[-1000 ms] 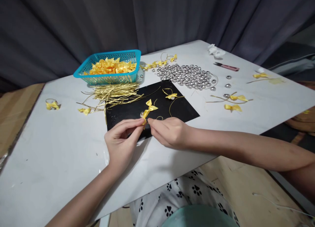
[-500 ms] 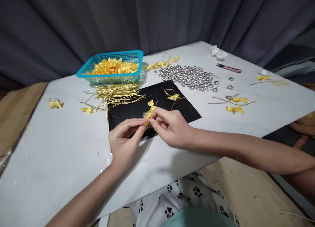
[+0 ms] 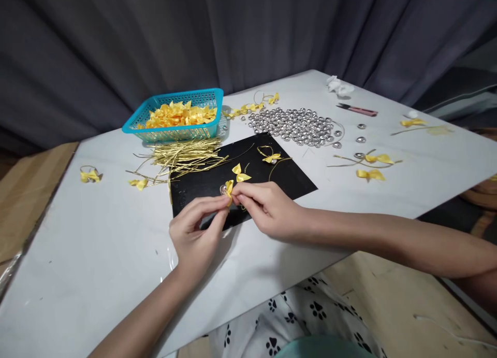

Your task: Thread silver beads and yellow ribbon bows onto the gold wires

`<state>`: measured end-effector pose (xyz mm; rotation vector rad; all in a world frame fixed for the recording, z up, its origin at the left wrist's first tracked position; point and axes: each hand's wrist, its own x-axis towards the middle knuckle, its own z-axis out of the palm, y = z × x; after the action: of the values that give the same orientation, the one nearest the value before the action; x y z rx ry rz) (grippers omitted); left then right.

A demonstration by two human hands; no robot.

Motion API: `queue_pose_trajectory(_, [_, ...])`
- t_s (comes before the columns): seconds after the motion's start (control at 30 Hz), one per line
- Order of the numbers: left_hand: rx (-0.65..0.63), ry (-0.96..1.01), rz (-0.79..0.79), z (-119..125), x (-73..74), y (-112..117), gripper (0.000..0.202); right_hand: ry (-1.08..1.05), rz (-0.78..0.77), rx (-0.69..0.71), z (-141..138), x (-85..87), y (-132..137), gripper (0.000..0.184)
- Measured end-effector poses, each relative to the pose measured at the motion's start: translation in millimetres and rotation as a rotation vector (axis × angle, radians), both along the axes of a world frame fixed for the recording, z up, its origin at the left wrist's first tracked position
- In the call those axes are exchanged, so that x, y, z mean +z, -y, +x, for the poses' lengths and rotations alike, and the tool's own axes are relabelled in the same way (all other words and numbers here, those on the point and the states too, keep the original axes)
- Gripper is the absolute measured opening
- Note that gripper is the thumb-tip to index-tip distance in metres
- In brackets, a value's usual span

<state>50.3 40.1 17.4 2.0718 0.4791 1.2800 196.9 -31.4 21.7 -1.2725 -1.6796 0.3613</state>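
Between my two hands, over the black sheet (image 3: 209,172), is a yellow ribbon bow (image 3: 229,188) with a silver bead (image 3: 223,189) against its left side. My left hand (image 3: 200,226) pinches the bow from the lower left with thumb and fingertips. From the right, my right hand (image 3: 267,208) pinches the same bow, its fingertips touching those of the left. A second yellow bow (image 3: 241,173) lies on the sheet just beyond my fingers. Farther right on the sheet rests a bow with a gold wire loop (image 3: 272,157).
A blue basket (image 3: 134,124) of yellow bows stands at the back left, with gold wire strips (image 3: 186,155) before it. Silver beads (image 3: 295,125) are spread behind the sheet. Thread snips (image 3: 357,109) and crumpled white tissue (image 3: 339,87) lie at the back right.
The pinched bow has come slightly nearer to me and apart from the bow on the sheet, which now shows more fully. Both hands keep their pinch. The view has tilted a little.
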Motion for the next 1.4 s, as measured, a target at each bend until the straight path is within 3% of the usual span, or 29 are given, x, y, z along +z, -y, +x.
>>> queue_pose_trajectory(0.33, [0.006,-0.026,0.437,-1,1.8,-6,0.025,-0.109,-0.034,-0.022,-5,2.5,1,0.014])
queue_pose_trajectory(0.53, [0.041,-0.032,0.318,-3,3.8,-8,0.025,-0.437,-0.505,0.097,-3,5.6,-6,0.022])
queue_pose_trajectory(0.6, [0.039,-0.022,0.342,-4,3.4,-8,0.026,-0.499,-0.571,0.113,-2,4.4,-7,0.028])
queue_pose_trajectory(0.7, [0.036,-0.025,0.337,-3,2.4,-7,0.026,-0.454,-0.517,0.102,-2,1.8,-6,0.033])
queue_pose_trajectory(0.87, [0.013,-0.043,0.235,-2,0.1,-7,0.025,-0.219,-0.348,0.105,-1,2.0,-2,0.026])
queue_pose_trajectory(1.13, [-0.001,-0.047,0.432,-5,2.7,-5,0.027,-0.276,-0.200,0.123,-4,2.5,-2,0.024])
queue_pose_trajectory(1.4, [0.054,0.006,0.078,-3,-2.3,-11,0.020,-0.095,-0.216,0.141,4,1.8,-2,0.019])
